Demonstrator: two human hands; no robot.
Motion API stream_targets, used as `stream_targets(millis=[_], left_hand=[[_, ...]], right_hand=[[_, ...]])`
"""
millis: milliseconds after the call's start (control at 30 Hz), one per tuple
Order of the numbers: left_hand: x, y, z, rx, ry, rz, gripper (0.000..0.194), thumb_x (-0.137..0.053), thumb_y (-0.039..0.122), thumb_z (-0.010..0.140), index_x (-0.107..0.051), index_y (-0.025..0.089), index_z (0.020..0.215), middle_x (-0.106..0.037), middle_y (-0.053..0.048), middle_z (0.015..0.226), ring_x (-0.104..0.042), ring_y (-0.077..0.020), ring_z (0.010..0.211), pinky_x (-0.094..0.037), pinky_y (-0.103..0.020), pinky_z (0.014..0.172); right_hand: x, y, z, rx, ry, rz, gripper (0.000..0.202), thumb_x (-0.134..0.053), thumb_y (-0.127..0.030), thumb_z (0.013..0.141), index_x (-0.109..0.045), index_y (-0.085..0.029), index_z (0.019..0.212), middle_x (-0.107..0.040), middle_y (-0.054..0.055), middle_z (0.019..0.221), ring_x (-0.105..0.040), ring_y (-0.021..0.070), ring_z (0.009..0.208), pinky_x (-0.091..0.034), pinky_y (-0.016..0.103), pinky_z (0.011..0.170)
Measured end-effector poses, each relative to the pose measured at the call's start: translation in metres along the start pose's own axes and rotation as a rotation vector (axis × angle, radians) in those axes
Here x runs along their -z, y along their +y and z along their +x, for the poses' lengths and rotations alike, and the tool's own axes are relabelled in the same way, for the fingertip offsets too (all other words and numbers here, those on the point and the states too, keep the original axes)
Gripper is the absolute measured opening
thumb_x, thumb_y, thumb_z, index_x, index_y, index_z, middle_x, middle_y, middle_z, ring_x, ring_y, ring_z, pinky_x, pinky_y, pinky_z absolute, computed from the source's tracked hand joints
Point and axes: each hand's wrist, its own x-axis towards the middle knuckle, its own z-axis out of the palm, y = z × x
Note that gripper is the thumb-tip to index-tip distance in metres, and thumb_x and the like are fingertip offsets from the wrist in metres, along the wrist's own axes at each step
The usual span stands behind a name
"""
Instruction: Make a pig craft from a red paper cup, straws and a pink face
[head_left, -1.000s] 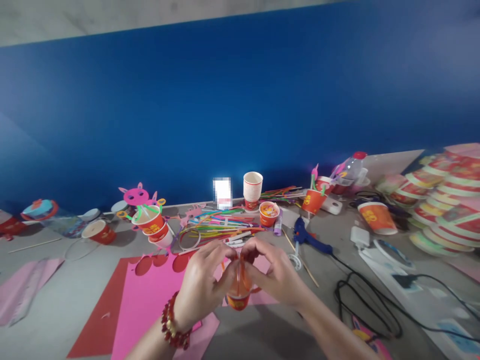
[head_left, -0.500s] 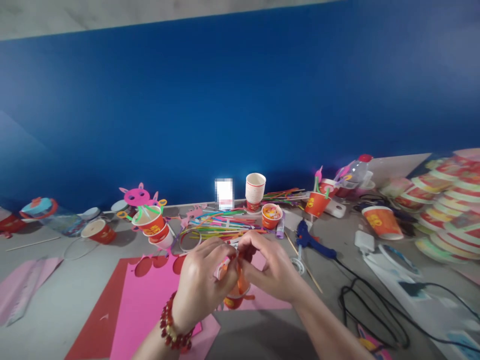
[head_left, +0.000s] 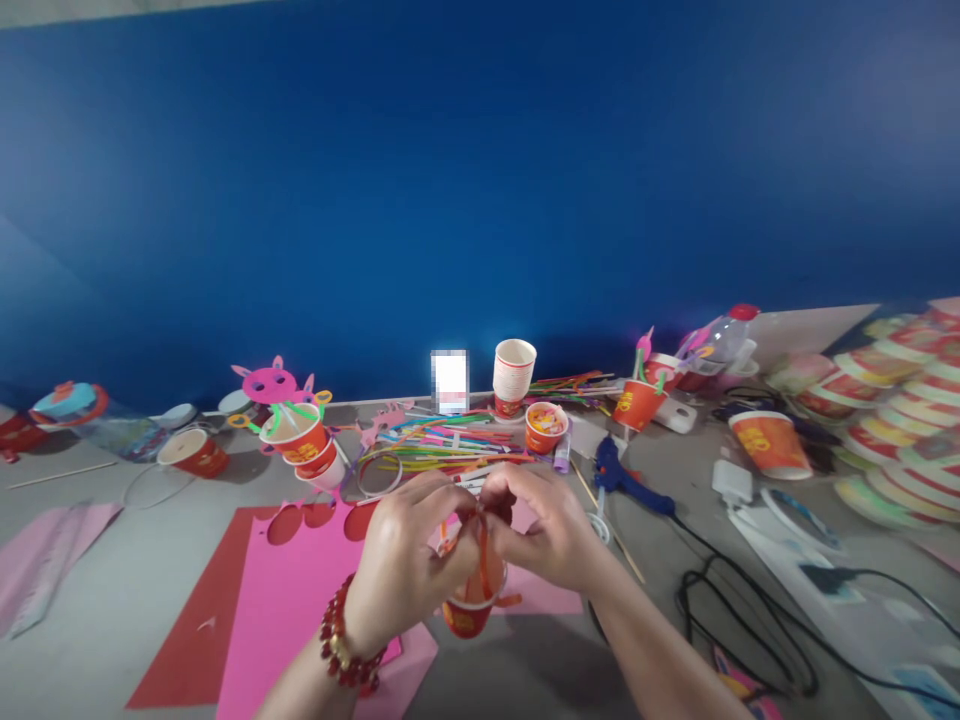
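Observation:
In the head view my left hand (head_left: 412,545) and my right hand (head_left: 546,535) meet over a red paper cup (head_left: 465,620). Thumbs and fingers of both are pinched together at the top of a thin orange strip (head_left: 484,560), which runs down into the cup. A second bit of orange sticks out at the cup's right side. Some small white and orange piece shows beside my left fingers, mostly covered by them. The cup's rim and back are partly hidden by my hands.
Pink paper sheets (head_left: 281,610) lie at left. Behind are colored sticks (head_left: 442,440), a stack of paper cups (head_left: 514,375) and a cup of small pieces (head_left: 545,428). A blue glue gun (head_left: 626,480) with black cable lies right, near a power strip (head_left: 840,610).
The cup and my hands sit slightly lower, and the cup appears more tilted, with more of its inside showing. Both hands keep their pinch on the strip. The view has shifted a little.

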Motion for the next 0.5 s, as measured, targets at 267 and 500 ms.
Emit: stream_targets(millis=[267,500], left_hand=[[0.0002,0.0001,-0.0003,0.078,0.013,-0.114,0.013,-0.055,0.01,0.079,-0.064,0.02,0.08,-0.065,-0.001,0.076,-0.062,-0.0164,0.071,-0.047,-0.027,0.065],[0.0013,-0.0016,0.0013,0.121,-0.027,-0.184,0.016,-0.053,0.008,0.078,-0.064,0.02,0.077,-0.065,0.0,0.074,-0.061,-0.0155,0.071,-0.047,-0.026,0.065]], right_hand=[[-0.0012,0.0019,0.002,0.029,-0.034,0.084,0.012,-0.059,-0.011,0.079,-0.058,-0.022,0.08,-0.064,-0.003,0.069,-0.06,0.0132,0.062,-0.048,0.022,0.059],[-0.0013,0.005,0.0014,0.071,-0.04,0.112,0.012,-0.058,-0.01,0.082,-0.056,-0.022,0.08,-0.063,-0.002,0.07,-0.059,0.0128,0.063,-0.046,0.022,0.059]])
